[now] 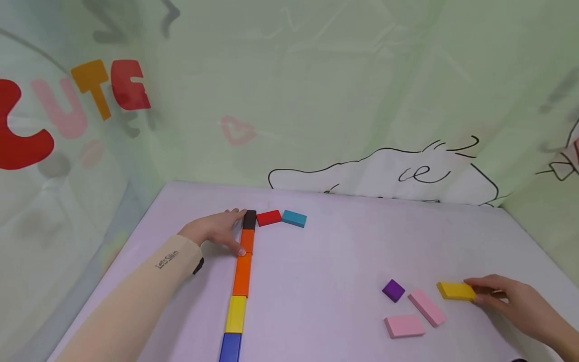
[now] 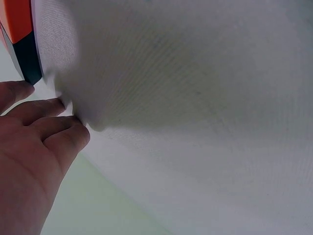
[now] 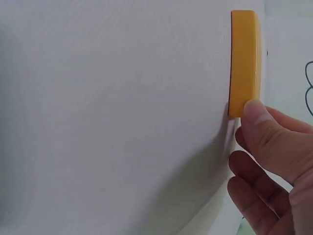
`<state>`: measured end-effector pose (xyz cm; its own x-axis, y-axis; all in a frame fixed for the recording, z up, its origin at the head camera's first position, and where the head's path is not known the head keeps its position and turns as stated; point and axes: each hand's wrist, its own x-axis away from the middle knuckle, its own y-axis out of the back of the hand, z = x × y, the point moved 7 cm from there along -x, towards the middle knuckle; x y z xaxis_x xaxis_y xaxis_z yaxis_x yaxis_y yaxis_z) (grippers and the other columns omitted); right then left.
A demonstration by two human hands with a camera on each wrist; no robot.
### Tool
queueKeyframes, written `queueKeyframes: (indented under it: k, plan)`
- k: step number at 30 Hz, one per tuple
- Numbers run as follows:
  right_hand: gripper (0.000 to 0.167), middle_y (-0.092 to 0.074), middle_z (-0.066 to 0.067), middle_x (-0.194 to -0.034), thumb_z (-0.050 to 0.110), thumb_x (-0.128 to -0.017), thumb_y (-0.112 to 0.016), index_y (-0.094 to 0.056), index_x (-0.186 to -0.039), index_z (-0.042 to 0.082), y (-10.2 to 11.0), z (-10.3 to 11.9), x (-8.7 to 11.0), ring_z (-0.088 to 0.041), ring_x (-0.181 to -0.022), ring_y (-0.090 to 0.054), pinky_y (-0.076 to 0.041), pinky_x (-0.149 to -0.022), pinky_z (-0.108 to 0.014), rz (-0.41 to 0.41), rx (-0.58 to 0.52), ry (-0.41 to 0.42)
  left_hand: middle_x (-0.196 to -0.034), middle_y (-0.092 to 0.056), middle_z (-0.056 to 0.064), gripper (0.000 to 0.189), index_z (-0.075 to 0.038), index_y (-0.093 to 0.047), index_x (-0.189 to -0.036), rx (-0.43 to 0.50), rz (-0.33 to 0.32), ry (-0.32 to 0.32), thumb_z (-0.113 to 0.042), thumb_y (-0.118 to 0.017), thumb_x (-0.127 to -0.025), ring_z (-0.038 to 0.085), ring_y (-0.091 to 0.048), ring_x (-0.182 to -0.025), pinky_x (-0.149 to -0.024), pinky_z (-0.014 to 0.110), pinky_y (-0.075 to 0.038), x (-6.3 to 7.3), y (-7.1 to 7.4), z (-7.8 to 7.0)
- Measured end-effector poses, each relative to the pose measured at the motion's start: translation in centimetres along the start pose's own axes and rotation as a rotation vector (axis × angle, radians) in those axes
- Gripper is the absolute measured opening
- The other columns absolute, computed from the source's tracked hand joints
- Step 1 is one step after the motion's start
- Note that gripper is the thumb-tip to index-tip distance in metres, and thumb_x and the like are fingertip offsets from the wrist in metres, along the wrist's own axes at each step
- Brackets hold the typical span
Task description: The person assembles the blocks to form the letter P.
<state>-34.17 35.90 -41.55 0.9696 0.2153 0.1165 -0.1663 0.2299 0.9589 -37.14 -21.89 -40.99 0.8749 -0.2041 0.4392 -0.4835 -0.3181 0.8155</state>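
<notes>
My left hand point(image 1: 216, 229) is at the upper end of a line of blocks. Its index finger touches the black block point(image 1: 250, 220), and its thumb tip rests at the seam between the upper orange block point(image 1: 247, 240) and the lower orange block point(image 1: 242, 274). In the left wrist view, the other fingers of the left hand point(image 2: 41, 142) rest near the white surface. On the right, my right hand point(image 1: 511, 301) pinches one end of a yellow block point(image 1: 456, 291) between thumb and fingers. The right wrist view shows this yellow block point(image 3: 243, 61) jutting out from the fingertips.
Below the orange blocks, the line continues with another yellow block point(image 1: 236, 314) and a blue block point(image 1: 230, 347). A red block point(image 1: 269, 217) and a teal block point(image 1: 294, 218) extend rightward from the black one. A purple block point(image 1: 393, 290) lies near two pink blocks point(image 1: 404, 326).
</notes>
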Motion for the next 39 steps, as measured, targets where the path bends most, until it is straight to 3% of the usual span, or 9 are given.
queueKeyframes:
  k: [4, 12, 17, 21, 27, 31, 39]
  plan:
    - [0.042, -0.072, -0.021, -0.107, 0.016, -0.085, -0.081, -0.070, -0.118, -0.008, 0.3, 1.2, -0.9, -0.022, -0.086, -0.063, -0.062, -0.070, -0.033, 0.006, -0.018, -0.004, -0.170, -0.019, 0.020, 0.105, -0.009, -0.021, -0.164, -0.001, 0.000, -0.002, -0.037, -0.083, -0.084, 0.041, -0.017, -0.158, -0.127, 0.059, -0.019, 0.0, 0.1, -0.1]
    - [0.044, -0.073, -0.005, -0.092, 0.033, -0.082, -0.085, -0.072, -0.104, -0.002, 0.1, 3.9, -2.1, -0.021, -0.085, -0.061, -0.056, -0.065, -0.026, 0.019, -0.036, -0.025, -0.170, -0.019, 0.020, 0.105, -0.010, -0.022, -0.164, 0.004, -0.005, 0.007, -0.037, -0.084, -0.083, 0.041, -0.017, -0.158, -0.127, 0.060, -0.020, -0.1, 0.3, 0.0]
    - [0.041, -0.072, -0.001, -0.092, 0.035, -0.080, -0.086, -0.073, -0.101, 0.002, -0.1, 5.2, -2.6, -0.020, -0.086, -0.061, -0.057, -0.069, -0.031, 0.042, -0.031, -0.010, -0.171, -0.019, 0.019, 0.105, -0.010, -0.022, -0.164, 0.010, -0.005, 0.011, -0.036, -0.084, -0.084, 0.040, -0.016, -0.158, -0.127, 0.059, -0.020, -0.2, 0.4, 0.0]
    - [0.046, -0.071, -0.003, -0.099, 0.029, -0.080, -0.086, -0.070, -0.114, 0.001, 0.2, 6.0, -3.0, -0.020, -0.090, -0.062, -0.058, -0.074, -0.034, 0.059, -0.016, 0.084, -0.171, -0.019, 0.019, 0.105, -0.009, -0.022, -0.164, 0.012, -0.004, 0.010, -0.036, -0.084, -0.084, 0.040, -0.016, -0.158, -0.127, 0.059, -0.020, -0.2, 0.4, 0.0]
    - [0.072, -0.067, 0.001, -0.104, 0.024, -0.079, -0.086, -0.057, -0.140, 0.000, 0.4, 6.4, -3.9, -0.005, -0.088, -0.057, -0.054, -0.072, -0.018, 0.112, 0.009, 0.198, -0.170, -0.019, 0.020, 0.104, -0.009, -0.022, -0.164, 0.013, 0.000, 0.005, -0.035, -0.084, -0.084, 0.041, -0.016, -0.158, -0.127, 0.059, -0.020, 0.0, 0.1, 0.1]
    - [0.070, -0.066, 0.002, -0.104, 0.024, -0.080, -0.085, -0.058, -0.140, 0.000, 0.3, 6.3, -4.3, -0.001, -0.086, -0.054, -0.054, -0.073, -0.017, 0.163, -0.016, 0.208, -0.170, -0.019, 0.021, 0.104, -0.009, -0.022, -0.164, 0.006, -0.003, 0.001, -0.035, -0.084, -0.084, 0.042, -0.017, -0.158, -0.127, 0.059, -0.020, 0.0, 0.1, 0.0]
    - [0.066, -0.066, -0.002, -0.104, 0.021, -0.079, -0.087, -0.060, -0.136, -0.001, 0.2, 6.7, -5.0, -0.015, -0.092, -0.060, -0.053, -0.071, -0.017, 0.197, -0.045, 0.186, -0.170, -0.021, 0.019, 0.104, -0.010, -0.023, -0.164, 0.011, -0.009, 0.015, -0.036, -0.084, -0.083, 0.040, -0.018, -0.158, -0.127, 0.059, -0.022, -0.2, 0.0, 0.0]
